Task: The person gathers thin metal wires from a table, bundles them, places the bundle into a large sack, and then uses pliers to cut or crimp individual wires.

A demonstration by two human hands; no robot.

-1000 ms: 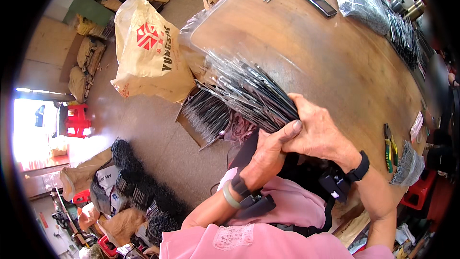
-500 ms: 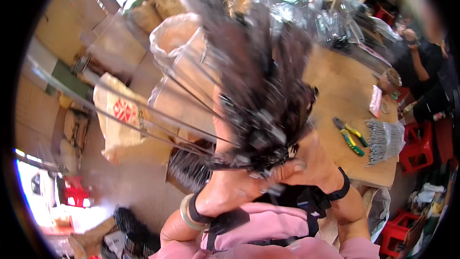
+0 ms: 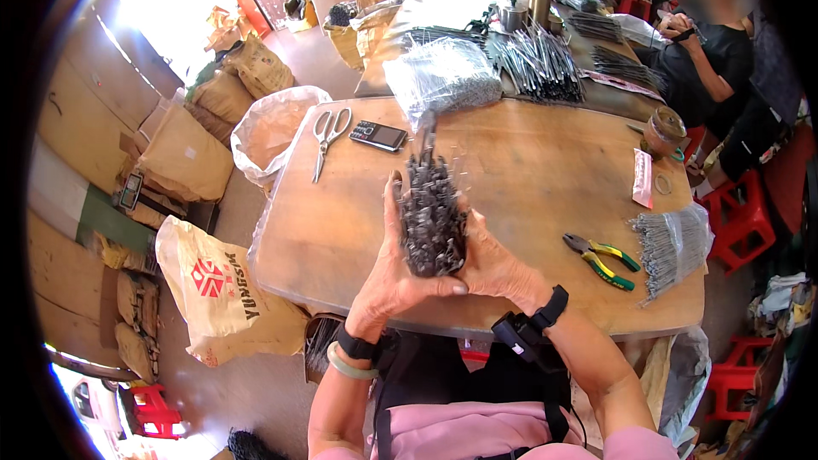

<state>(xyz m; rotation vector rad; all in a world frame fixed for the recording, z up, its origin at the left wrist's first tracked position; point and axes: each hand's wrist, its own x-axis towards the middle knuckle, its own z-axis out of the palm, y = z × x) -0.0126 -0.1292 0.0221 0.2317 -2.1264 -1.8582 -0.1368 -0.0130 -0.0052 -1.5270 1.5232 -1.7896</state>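
Clasping one dark bundle [image 3: 433,226]: two hands [image 3: 399,277] [image 3: 501,262]

Bundle [image 3: 433,221]: slanted past the table's [image 3: 511,162] left corner a second ago, then splayed with strays out left; now compact, near end-on, in front of the table's middle. Left hand [image 3: 400,273] and right hand [image 3: 498,264] went from stacked at one end to flanking it. View swung; scissors [image 3: 326,140] and phone [image 3: 378,135] visible again.

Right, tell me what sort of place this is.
Probably a small workshop, judging by the pliers on the wooden table, the thin dark strips heaped beyond it and the large paper sack beside it.
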